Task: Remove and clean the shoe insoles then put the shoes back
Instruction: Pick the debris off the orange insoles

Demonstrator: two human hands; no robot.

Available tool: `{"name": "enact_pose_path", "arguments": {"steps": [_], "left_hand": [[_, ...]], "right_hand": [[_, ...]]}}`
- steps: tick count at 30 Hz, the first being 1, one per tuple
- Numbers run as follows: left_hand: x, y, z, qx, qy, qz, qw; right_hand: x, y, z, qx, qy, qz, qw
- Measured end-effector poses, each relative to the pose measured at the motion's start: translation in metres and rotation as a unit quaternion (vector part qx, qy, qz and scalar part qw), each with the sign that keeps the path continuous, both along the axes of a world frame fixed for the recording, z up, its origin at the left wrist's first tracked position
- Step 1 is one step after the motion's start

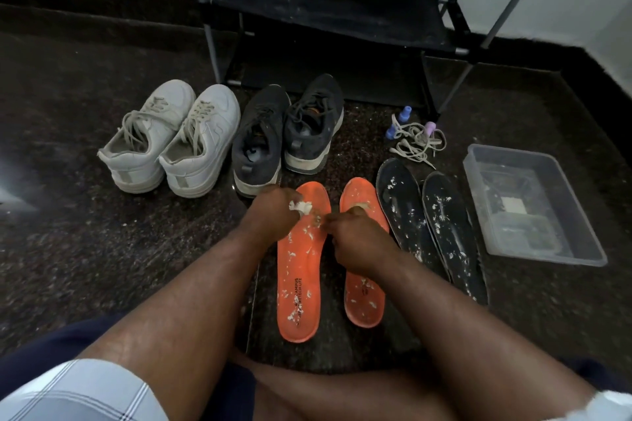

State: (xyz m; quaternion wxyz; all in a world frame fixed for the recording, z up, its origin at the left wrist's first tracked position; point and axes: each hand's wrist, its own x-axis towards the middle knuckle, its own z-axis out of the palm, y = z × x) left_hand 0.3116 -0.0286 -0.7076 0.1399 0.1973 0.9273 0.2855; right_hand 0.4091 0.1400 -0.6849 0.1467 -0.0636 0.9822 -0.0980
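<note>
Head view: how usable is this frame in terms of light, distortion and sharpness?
Head view: dim, so the black shoes and rack shelf lose detail against the dark floor; wide-angle bending shows in the rack poles and wall edge; a pale glare patch sits at the left border; left hand and right hand look slightly soft, while the orange insoles read clearly.

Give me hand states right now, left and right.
Left hand: closed, pinching a white wad over the left orange insole.
Right hand: fingers curled over the insoles; cannot tell whether it holds anything.
</note>
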Motion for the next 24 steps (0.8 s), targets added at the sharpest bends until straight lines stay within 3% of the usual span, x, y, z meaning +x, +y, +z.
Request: {"name": "enact_pose_path", "arguments": {"steps": [6,10,18,24], "left_hand": [[0.006,0.003,-0.001,-0.006,0.025,-0.003,1.0],[0.013,0.009,0.003,-0.008,0.02,-0.02,1.0],[0.02,0.019,0.013,0.029,-0.036,-0.021,0.999],[0.007,0.011,0.014,0.019,-0.018,0.022,0.999]], "right_hand": [[-0.006,0.001,-0.004,0.051,-0.036,0.009,0.998],[-0.007,-0.002,0.0,0.025,-0.049,-0.01,0.998],[-0.014,0.012,0.008,-0.037,0.053,-0.074,0.995],[-0.008,-0.001,-0.005,-0.01,0.002,0.006,1.0]]}}
